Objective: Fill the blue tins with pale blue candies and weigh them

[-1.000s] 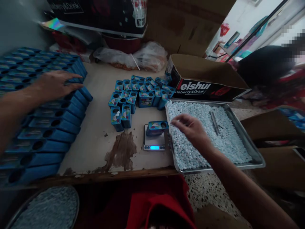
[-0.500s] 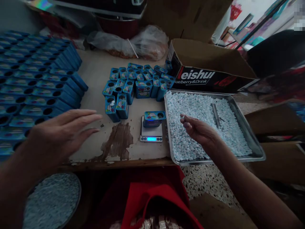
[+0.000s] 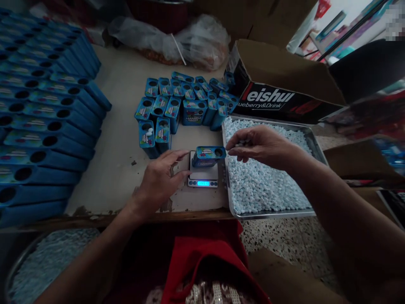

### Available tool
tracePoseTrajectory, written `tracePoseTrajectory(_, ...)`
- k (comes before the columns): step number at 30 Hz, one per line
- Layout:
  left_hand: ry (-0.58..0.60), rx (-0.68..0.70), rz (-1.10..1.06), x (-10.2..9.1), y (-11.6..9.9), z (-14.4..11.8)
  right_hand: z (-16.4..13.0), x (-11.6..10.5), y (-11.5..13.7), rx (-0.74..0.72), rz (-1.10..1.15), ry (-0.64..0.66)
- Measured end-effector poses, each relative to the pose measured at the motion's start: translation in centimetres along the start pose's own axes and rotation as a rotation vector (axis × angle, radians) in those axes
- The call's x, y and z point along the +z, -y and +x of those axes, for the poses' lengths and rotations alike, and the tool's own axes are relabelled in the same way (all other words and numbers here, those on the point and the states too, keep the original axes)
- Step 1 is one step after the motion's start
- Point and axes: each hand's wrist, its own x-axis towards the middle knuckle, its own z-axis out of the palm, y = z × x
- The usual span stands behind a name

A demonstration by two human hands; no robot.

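Note:
A small digital scale (image 3: 203, 174) with a lit blue display carries one blue candy container (image 3: 207, 157) with a round hole in its top. My left hand (image 3: 160, 179) is at the scale's left edge, thumb and fingers apart, holding nothing. Close to the container's right end is my right hand (image 3: 262, 145), its fingers closed around a few small pale candies (image 3: 243, 143). Below that hand, a metal tray (image 3: 272, 215) is spread with many of the same pale blue and white candies (image 3: 262, 190).
Several blue containers (image 3: 194, 113) stand behind the scale; candies show in one hole. Rows of containers (image 3: 41, 126) fill the left side. A cardboard box (image 3: 268, 95) and plastic bag (image 3: 202, 42) lie behind. Below the table edge is a round vessel of candies (image 3: 53, 257).
My left hand has moved right, from beside the container rows to the scale. My right hand has come up and turned toward the container's hole. The view has shifted slightly.

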Motion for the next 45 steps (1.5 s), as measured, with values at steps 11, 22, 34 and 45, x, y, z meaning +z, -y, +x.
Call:
tracePoseTrajectory(11, 0.052, -0.103, -0.055, 2.5, -0.5, 2.4, -0.1, -0.7, -0.3, 0.056, 0.268, -0.087)
tracePoseTrajectory(22, -0.015, 0.409, 0.193, 4.8, -4.3, 7.2, -0.5, -0.2, -11.5, 0.17, 1.032, -0.345)
tracePoseTrajectory(34, -0.109, 1.019, 0.437, 9.6, -9.6, 16.4, 0.4, -0.8, -11.1, 0.148, 1.713, -0.45)
tracePoseTrajectory(45, -0.249, 0.474, 0.079, 11.5, -7.3, 14.3, 0.5, -1.3, -11.8, 0.235, 1.753, -0.463)
